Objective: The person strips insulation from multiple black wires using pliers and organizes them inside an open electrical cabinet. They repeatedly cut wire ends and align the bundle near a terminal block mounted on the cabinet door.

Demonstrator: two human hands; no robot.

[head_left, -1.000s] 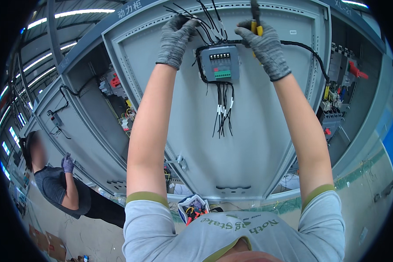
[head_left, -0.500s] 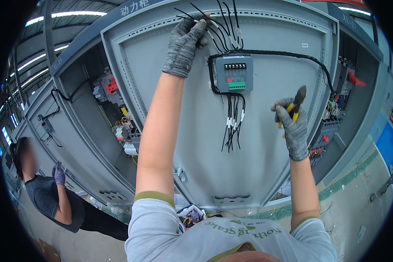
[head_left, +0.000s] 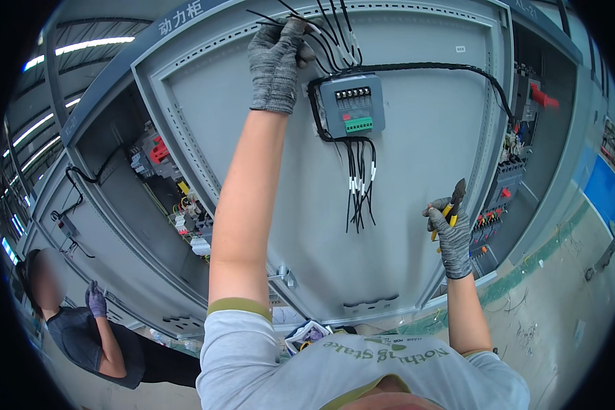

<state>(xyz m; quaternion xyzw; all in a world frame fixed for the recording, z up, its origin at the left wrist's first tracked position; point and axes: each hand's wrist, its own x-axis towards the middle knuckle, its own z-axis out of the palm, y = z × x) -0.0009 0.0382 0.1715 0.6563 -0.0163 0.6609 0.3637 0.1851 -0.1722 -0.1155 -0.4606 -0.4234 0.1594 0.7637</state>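
Observation:
Up at the top of the grey cabinet door, my gloved left hand is closed around black wires whose ends stick out past the fingers. More black wires with white sleeves fan upward beside it. My gloved right hand grips a pair of cutting pliers with yellow handles, low at the door's right side and away from the wires. Between the hands sits a grey square device with a black terminal row and a green connector. Sleeved black wires hang below it.
A black wrapped harness runs from the device to the door's right edge. Open cabinet interiors with red-handled switches flank the door. At the left, a person in dark clothes and purple gloves stands by another cabinet.
The view has shifted, moving the door and device up and left in the picture. My right hand has lowered with the pliers. My left hand stays closed on the wires.

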